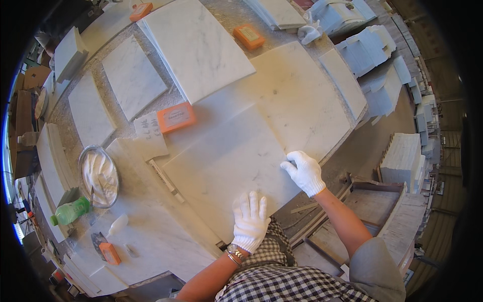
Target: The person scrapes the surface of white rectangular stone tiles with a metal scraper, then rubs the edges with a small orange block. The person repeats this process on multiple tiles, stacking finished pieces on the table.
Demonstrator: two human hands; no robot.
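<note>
While the white-gloved left hand (250, 219) lies, fingers straight, at the near edge of the pale slab (231, 156), I see remotely the right hand (303, 172) with fingers curled by its right edge (whether they pinch it, I cannot tell). The slab lies flat, an orange block (176, 118) beyond it.

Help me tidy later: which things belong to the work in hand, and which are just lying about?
In hand:
- pale slab
- left hand, gloved, on its near edge
- right hand, gloved, at its right edge

Untouched, apparently lying about:
- orange block
- green bottle
- oval dish
- crumpled white cloth
</note>
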